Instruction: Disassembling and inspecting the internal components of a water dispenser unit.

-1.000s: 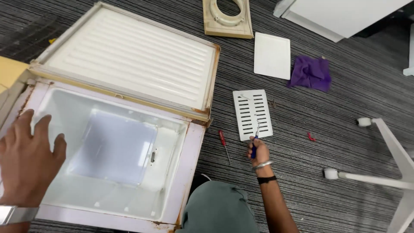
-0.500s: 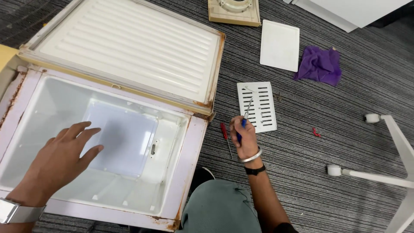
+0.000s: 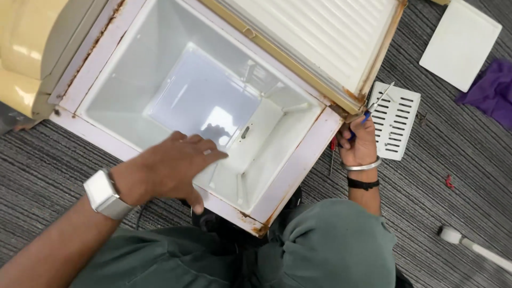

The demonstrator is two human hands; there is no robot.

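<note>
A small white fridge cabinet (image 3: 298, 169) lies on its back on the carpet, its ribbed door (image 3: 320, 37) swung open beyond it. My left hand (image 3: 170, 168) reaches over the near rim into the white cavity, fingers spread and holding nothing; a silver watch is on that wrist. My right hand (image 3: 358, 145) is at the cabinet's right corner by the door hinge, closed around a blue-handled screwdriver (image 3: 376, 104) whose metal shaft points up and right. A white slotted vent grille (image 3: 397, 120) lies just right of that hand.
A red-handled screwdriver (image 3: 333, 152) lies on the carpet beside the cabinet's right wall. A flat white panel (image 3: 460, 45) and a purple cloth (image 3: 493, 90) lie far right. A small red piece (image 3: 449, 182) and a white chair leg with caster (image 3: 469, 244) sit near right. My knees are below.
My view has shifted left and closer. My left hand has pulled back to the cavity's near rim. My right hand has carried the blue-handled screwdriver from the grille to the cabinet's hinge corner.
</note>
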